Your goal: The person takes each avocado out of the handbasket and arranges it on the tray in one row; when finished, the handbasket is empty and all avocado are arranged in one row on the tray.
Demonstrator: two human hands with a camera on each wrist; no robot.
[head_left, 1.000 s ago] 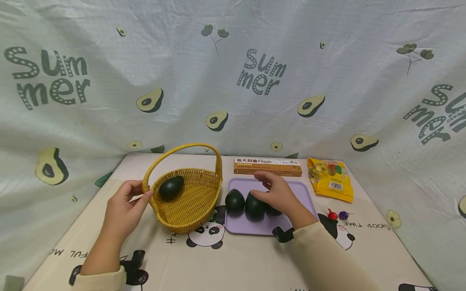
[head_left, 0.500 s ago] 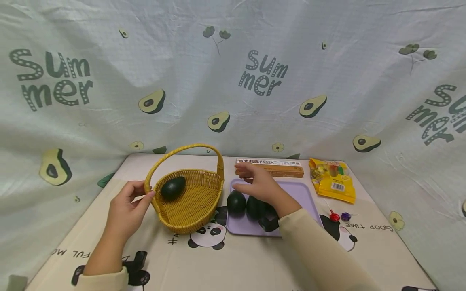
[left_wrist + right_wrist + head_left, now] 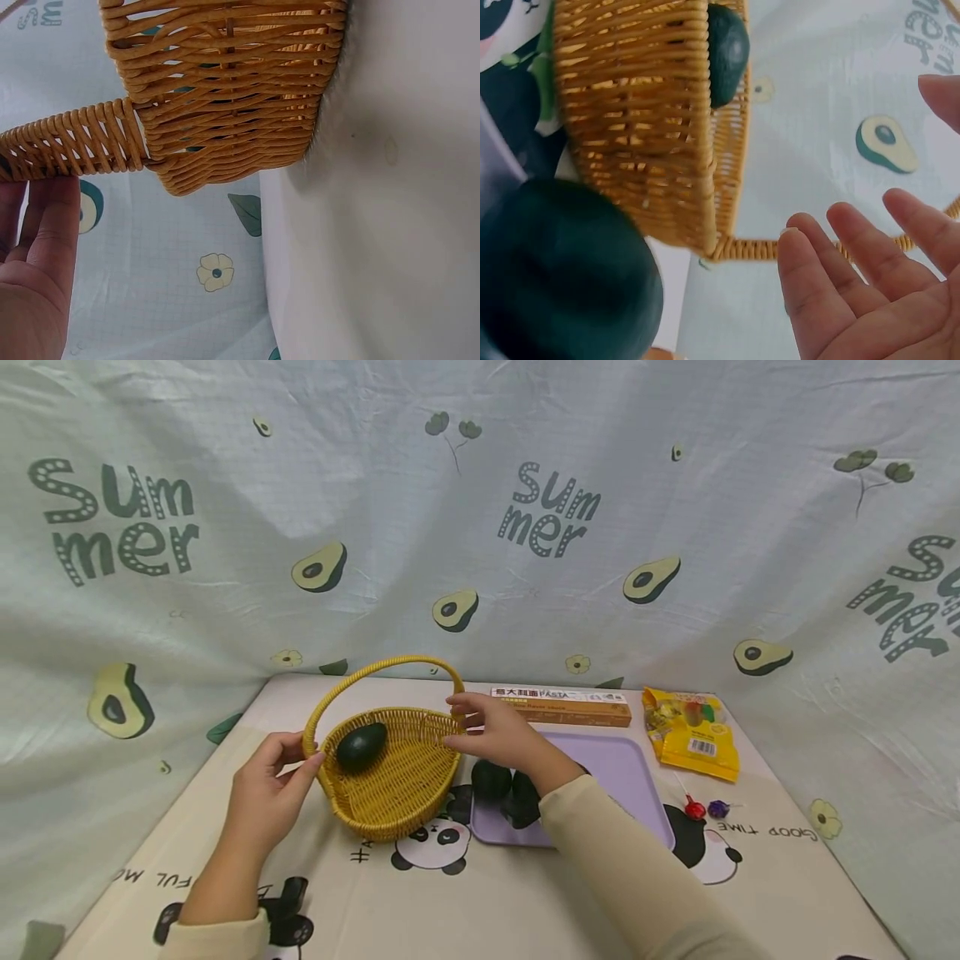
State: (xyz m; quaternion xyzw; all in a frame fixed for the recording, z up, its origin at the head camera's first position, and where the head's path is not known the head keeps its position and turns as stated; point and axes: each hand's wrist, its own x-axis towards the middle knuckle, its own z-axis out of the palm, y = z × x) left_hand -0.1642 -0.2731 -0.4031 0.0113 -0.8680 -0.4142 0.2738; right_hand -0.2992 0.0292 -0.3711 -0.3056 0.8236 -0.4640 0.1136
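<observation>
A yellow wicker basket (image 3: 378,827) with an arched handle (image 3: 405,660) stands left of the middle in the head view. One dark green avocado (image 3: 362,747) lies inside, toward its left wall. My left hand (image 3: 264,793) pinches the left foot of the handle between thumb and fingers. At the basket's right side is my right hand (image 3: 506,739), its thumb apart from its loosely bent fingers. In the right wrist view those fingers (image 3: 874,255) are near the handle; whether they touch it I cannot tell. Below, dark avocados (image 3: 491,779) sit on a lilac tray (image 3: 600,745), partly hidden by my arm.
Behind the tray lies a pasta box (image 3: 577,710). To its right are a yellow snack bag (image 3: 693,735), a red lollipop (image 3: 694,808) and a purple lollipop (image 3: 718,809). A printed curtain (image 3: 375,527) closes off the back of the table.
My right hand has moved left from above the avocados on the tray to the right side of the basket's handle. My left hand has stayed at the handle's left foot.
</observation>
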